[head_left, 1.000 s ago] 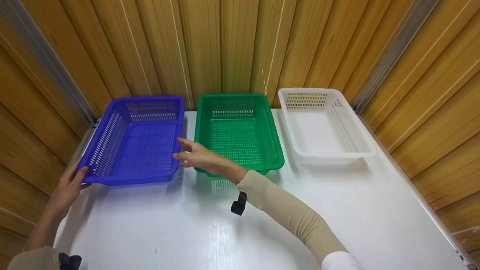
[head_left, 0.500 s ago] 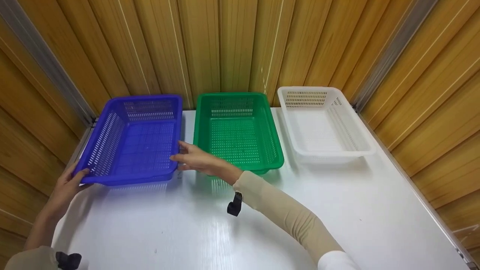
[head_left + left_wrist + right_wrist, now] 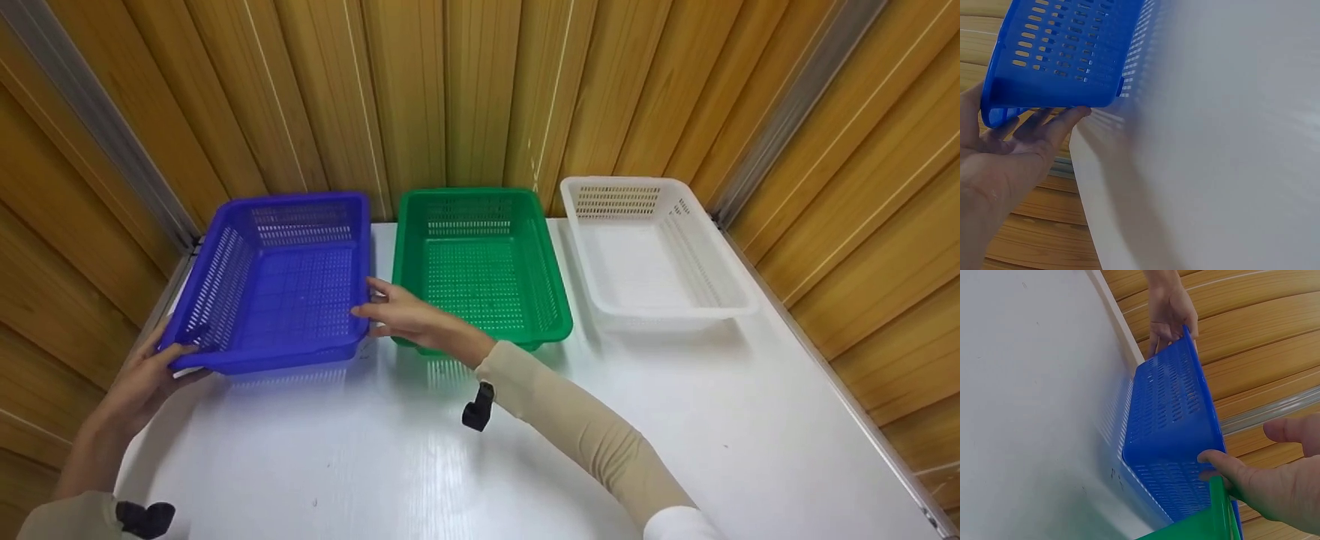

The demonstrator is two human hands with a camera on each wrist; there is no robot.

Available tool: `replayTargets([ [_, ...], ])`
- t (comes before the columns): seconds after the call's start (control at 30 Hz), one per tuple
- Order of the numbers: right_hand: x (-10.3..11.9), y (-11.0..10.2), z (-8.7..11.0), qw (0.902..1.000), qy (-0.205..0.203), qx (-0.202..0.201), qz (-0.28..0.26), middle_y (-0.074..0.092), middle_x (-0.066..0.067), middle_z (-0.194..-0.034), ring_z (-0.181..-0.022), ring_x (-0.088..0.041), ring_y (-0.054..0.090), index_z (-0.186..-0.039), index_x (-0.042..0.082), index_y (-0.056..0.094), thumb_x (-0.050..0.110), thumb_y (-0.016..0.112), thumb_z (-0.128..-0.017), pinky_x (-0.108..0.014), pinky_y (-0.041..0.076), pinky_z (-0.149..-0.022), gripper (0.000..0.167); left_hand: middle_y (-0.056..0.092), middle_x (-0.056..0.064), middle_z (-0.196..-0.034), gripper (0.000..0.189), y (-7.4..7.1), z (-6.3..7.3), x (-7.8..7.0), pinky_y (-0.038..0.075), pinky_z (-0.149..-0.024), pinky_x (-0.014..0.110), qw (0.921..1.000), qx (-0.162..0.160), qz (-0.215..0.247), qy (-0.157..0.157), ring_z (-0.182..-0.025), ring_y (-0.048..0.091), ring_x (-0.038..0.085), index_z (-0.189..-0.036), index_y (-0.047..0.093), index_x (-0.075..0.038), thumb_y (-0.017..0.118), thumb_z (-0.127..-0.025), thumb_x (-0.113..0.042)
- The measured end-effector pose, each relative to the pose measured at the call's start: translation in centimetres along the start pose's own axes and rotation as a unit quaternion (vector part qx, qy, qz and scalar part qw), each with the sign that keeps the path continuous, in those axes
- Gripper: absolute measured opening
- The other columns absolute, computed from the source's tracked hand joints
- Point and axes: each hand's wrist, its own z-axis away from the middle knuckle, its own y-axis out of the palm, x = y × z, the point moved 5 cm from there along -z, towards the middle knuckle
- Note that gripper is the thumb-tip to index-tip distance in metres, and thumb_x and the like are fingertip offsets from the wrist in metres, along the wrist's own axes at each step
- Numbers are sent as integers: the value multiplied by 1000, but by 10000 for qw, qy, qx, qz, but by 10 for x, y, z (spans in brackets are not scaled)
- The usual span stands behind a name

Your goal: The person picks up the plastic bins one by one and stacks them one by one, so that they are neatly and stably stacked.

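Observation:
In the head view a blue plastic basket stands at the left of the white table. My left hand grips its near left corner, thumb over the rim and fingers underneath, as the left wrist view also shows. By the basket's right rim is my right hand. In the right wrist view, a finger touches the outer side of the basket just below the rim, while the thumb stands apart from it. A green basket lies partly under my right wrist.
A white basket stands at the right of the table. Wood-patterned panels close in the back and both sides. A narrow gap separates the blue and green baskets.
The head view has shifted slightly. The blue basket's near left corner has moved a little to the right along with my left hand. My right hand stays by the right rim.

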Motion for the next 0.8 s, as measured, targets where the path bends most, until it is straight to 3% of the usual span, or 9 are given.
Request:
replayTargets([
  [0.13,2,-1,0,10000,-36,17,-69,29,-19,-167,-150,-36,39,-166,13,7,5,54,-104,-50,39,-120,78,68,-6,-127,70,1,4,-3,62,-90,36,9994,-158,289,97,-107,72,13,-166,9,-21,39,-107,1],
  [0.3,5,-2,0,9998,-126,-131,-63,24,-13,-170,-153,-30,36,-165,13,11,5,57,-102,-50,36,-122,78,71,-4,-123,64,4,10,-9,64,-84,38,9962,-457,640,363,-101,75,16,-161,32,-26,39,-105,5],
  [0.5,8,-6,0,9986,-183,-457,-169,29,-11,-168,-151,-29,40,-164,11,20,4,57,-102,-50,38,-120,72,75,3,-119,57,11,10,-17,64,-79,41,9914,-613,967,632,-94,78,21,-142,62,-27,39,-104,9],
  [0.67,10,-7,1,9982,-230,-512,-188,42,-18,-161,-142,-33,52,-165,18,21,5,55,-104,-51,43,-116,71,75,5,-119,56,16,13,-21,64,-80,42,9906,-583,1073,610,-93,78,23,-139,64,-27,38,-104,9],
  [0.8,14,-7,3,9982,-392,-422,-161,46,-22,-155,-139,-40,53,-166,24,16,7,57,-103,-54,47,-111,77,74,3,-121,58,20,13,-27,64,-81,42,9915,-631,982,578,-95,77,22,-148,55,-26,40,-104,8],
])
